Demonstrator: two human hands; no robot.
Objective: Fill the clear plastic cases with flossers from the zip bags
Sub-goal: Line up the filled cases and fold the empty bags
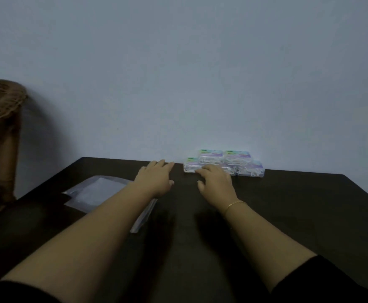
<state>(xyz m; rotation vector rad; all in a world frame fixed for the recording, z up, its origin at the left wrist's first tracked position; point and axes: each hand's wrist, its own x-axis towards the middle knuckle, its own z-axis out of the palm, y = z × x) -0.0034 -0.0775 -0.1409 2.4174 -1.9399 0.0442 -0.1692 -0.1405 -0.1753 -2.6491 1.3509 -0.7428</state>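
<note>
Several clear plastic cases [235, 159] with coloured labels stand stacked in two layers against the wall at the table's far edge. White flossers show inside them. My right hand [216, 183] reaches to the front left case, fingertips touching its near side, fingers slightly bent. To its left, my left hand [156, 179] stretches forward over the dark table [298, 204] with straight fingers, holding nothing. Flat zip bags [100, 191] lie on the table at the left, partly under my left forearm.
A brown wicker chair [1, 119] stands beyond the table's left corner, with something white on the floor below it. A plain pale wall rises right behind the table. The table's right half shows bare dark surface.
</note>
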